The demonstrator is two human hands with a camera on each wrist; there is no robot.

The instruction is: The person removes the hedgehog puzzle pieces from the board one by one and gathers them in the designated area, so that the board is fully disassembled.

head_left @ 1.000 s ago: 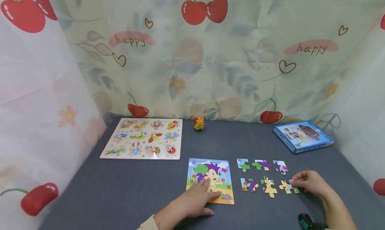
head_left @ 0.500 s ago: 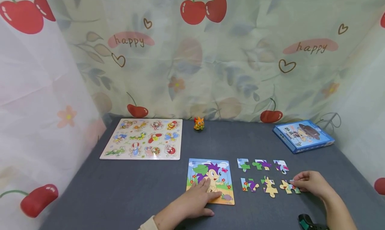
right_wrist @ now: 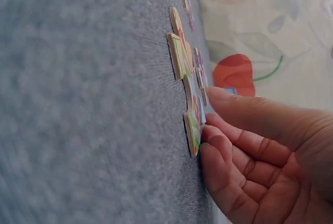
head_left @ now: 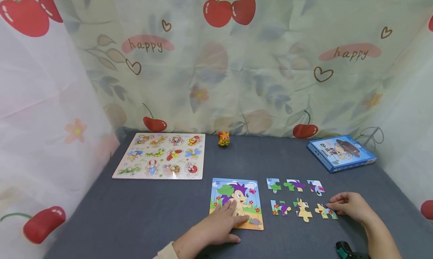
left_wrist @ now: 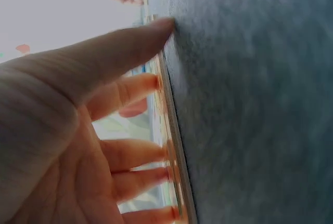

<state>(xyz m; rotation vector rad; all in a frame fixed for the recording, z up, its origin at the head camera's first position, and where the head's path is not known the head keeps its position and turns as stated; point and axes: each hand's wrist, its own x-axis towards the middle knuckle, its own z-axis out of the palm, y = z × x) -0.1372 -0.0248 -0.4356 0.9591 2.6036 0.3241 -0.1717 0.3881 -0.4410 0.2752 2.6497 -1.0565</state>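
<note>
Board [head_left: 245, 197] lies flat on table [head_left: 152, 210], left hand [head_left: 218, 222] resting on it: fingers straight, spread, thumb off the near edge. Six pieces [head_left: 303, 213] sit right of it, two rows of three. Right hand [head_left: 350, 205] touches near row's rightmost piece [head_left: 325, 211], fingers curled; can't tell if pinching. Toy [head_left: 223, 139] and box [head_left: 341, 153] farther back.
</note>
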